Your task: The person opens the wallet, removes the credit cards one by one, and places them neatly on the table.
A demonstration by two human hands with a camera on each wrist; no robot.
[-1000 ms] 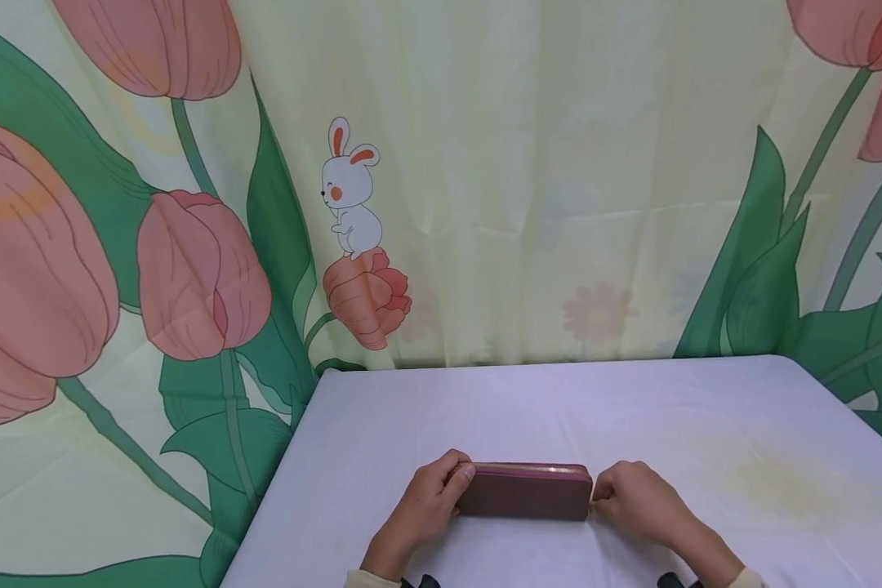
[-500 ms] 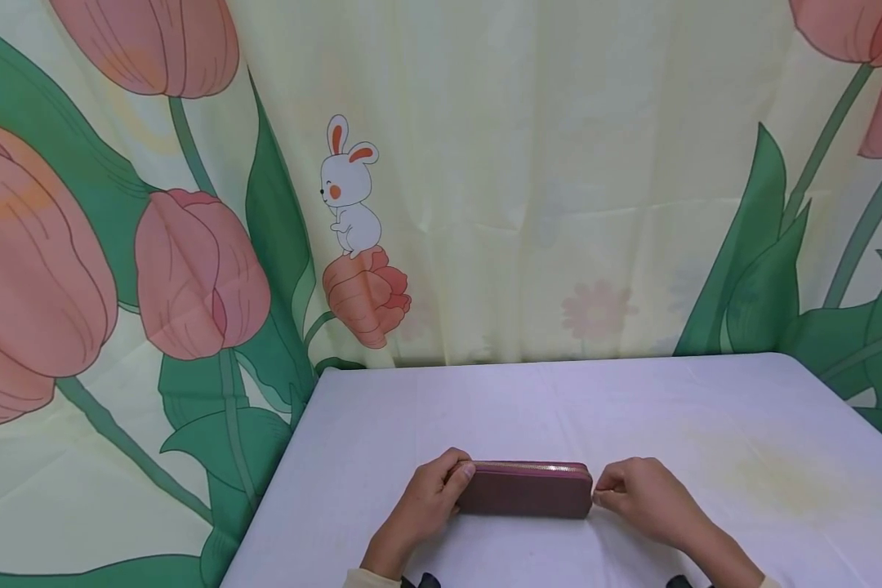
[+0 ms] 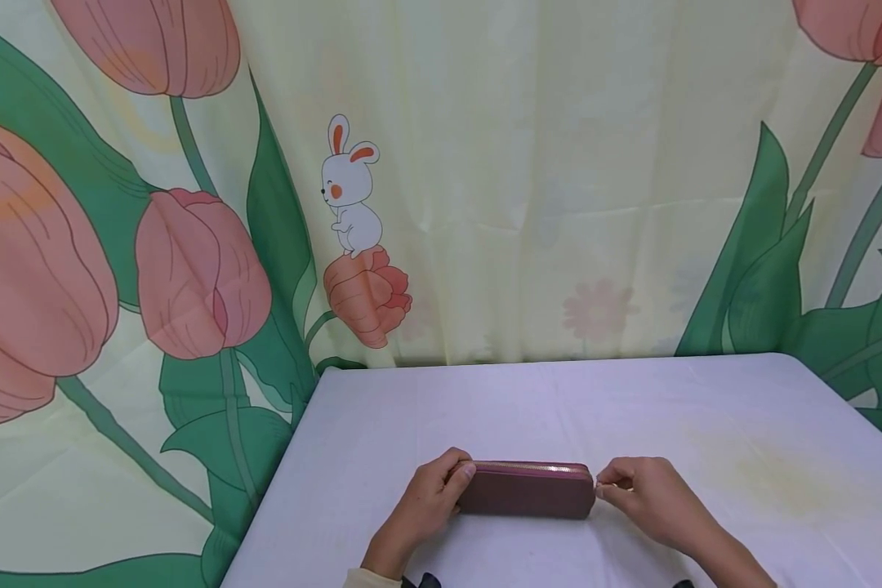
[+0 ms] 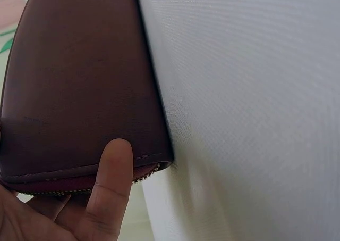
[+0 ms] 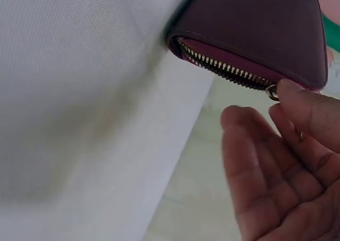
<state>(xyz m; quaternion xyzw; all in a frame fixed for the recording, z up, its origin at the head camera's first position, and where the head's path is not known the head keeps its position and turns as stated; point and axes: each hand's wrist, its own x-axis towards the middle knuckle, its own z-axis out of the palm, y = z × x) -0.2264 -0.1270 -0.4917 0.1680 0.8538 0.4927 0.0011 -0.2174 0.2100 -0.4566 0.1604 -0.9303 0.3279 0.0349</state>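
Observation:
A dark maroon zip-around wallet (image 3: 526, 492) stands on its long edge on the white-covered table, its zipper side facing up. My left hand (image 3: 428, 494) grips its left end, thumb on the near face; the left wrist view shows the thumb (image 4: 111, 182) pressed near the zipper edge. At the opposite end, my right hand (image 3: 650, 494) pinches the zipper pull between thumb and index finger. Close up, the metal ring of the pull (image 5: 272, 92) shows beside the thumb, and the zipper teeth (image 5: 226, 68) look parted below it. The other right fingers are loosely bent.
White cloth covers the table (image 3: 559, 408), with a faint yellowish patch (image 3: 786, 482) on the right. Behind it hangs a curtain (image 3: 529, 180) printed with tulips and a rabbit.
My right hand has risen along the wallet's right end and shifted slightly right, its fingertips moving from near the bottom corner to higher up. My left hand and the wallet stay nearly still.

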